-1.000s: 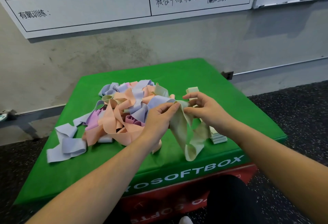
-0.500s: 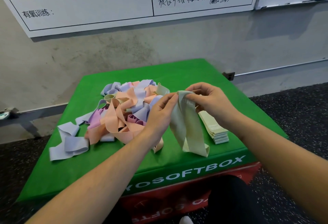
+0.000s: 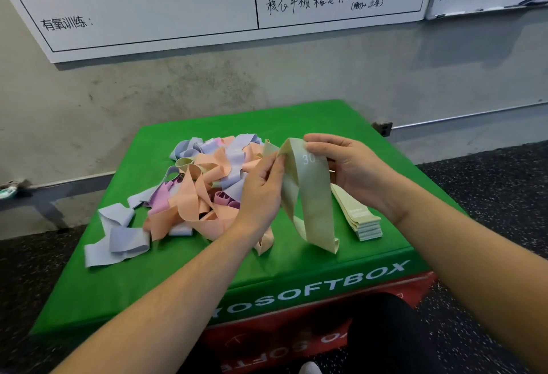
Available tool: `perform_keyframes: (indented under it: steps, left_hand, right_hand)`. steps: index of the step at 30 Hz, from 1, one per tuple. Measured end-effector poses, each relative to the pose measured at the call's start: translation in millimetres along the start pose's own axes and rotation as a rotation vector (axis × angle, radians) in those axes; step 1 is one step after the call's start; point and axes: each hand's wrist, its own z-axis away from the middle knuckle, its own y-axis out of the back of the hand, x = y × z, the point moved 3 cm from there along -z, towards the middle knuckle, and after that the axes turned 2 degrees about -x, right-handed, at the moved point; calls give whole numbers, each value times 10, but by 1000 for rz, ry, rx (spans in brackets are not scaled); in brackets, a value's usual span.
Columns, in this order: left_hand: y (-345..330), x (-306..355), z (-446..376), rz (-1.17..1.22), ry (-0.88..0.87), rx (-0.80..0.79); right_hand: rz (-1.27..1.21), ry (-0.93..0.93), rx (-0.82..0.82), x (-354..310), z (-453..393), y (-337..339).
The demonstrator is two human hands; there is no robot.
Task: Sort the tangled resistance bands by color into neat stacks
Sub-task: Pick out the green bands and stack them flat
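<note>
So it can be flattened for stack (image 3: 360, 219) at 3 o'clock, green band (image 3: 308, 195) is being pinched by left hand (image 3: 262, 189) and right hand (image 3: 351, 166).

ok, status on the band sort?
Both hands, left and right, pinch one green band. Green stack started. Tangled pile remains. Nothing blocking.
</note>
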Motion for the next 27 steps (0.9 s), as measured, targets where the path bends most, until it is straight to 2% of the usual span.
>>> perform_keyframes:
  steps: [6, 12, 20, 27]
  left_hand:
    - [49, 2, -59, -64, -41, 10]
    - [-47, -7, 10, -46, -65, -59]
    - [-161, -17, 41, 198, 103, -104]
    - [-185, -106, 15, 141, 160, -32]
  right_hand:
    - [-8, 71, -51, -80, -11, -34]
    - [-57, 80, 2, -98, -37, -71]
    - [135, 251, 53, -138, -88, -109]
    - [462, 363, 216, 26, -100, -11]
